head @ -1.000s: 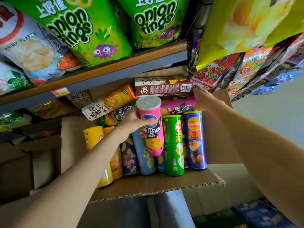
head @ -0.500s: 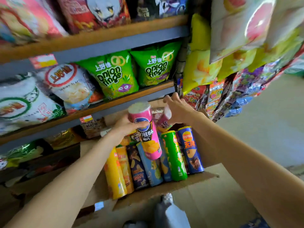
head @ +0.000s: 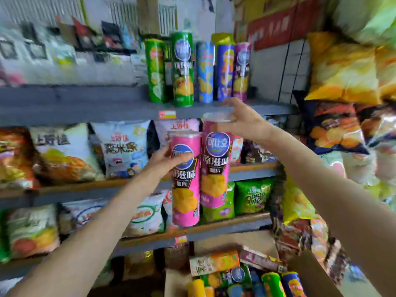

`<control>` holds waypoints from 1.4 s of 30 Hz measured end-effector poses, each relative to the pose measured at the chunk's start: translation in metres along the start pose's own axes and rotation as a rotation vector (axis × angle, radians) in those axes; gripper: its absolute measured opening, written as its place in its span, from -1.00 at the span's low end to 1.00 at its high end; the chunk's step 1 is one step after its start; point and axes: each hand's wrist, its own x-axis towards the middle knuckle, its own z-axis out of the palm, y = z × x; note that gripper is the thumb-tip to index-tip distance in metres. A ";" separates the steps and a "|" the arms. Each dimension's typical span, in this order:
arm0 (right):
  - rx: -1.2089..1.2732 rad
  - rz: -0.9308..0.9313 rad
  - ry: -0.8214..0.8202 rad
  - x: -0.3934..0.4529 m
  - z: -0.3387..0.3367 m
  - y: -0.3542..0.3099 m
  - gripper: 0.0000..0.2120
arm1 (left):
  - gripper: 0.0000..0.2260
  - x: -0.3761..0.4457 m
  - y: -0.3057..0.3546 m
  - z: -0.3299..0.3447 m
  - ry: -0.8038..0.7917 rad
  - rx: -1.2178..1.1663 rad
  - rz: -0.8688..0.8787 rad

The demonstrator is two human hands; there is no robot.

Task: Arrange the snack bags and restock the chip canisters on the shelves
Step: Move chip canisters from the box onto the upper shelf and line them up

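Each hand carries a pink canister upright below the top shelf (head: pixel 214 110), the left hand (head: pixel 165 161) wrapped round one canister's (head: pixel 186 189) body, the right hand (head: pixel 246 121) pinching the other's (head: pixel 215 168) lid, likely to join the row of canisters (head: pixel 197 69) there.

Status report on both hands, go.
Left hand grips pink canister. Right hand grips second pink canister by its top. Top shelf above.

Two held canisters (head: pixel 200 172) side by side below shelf (head: pixel 107 108) bearing upright canisters (head: pixel 197 69).
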 end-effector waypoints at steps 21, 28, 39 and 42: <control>0.252 -0.519 0.121 0.153 0.037 -0.145 -0.09 | -0.66 0.072 0.205 -0.107 0.302 -0.253 0.390; 0.387 -0.550 0.176 0.197 0.072 -0.124 -0.05 | -0.73 0.100 0.199 -0.131 0.441 -0.174 0.447; 0.334 -0.335 0.349 0.212 0.028 -0.096 -0.31 | -0.76 0.146 0.202 -0.111 0.234 -0.217 0.483; 0.373 -0.272 0.400 0.207 -0.007 -0.075 -0.36 | -0.75 0.158 0.205 -0.077 0.137 -0.175 0.508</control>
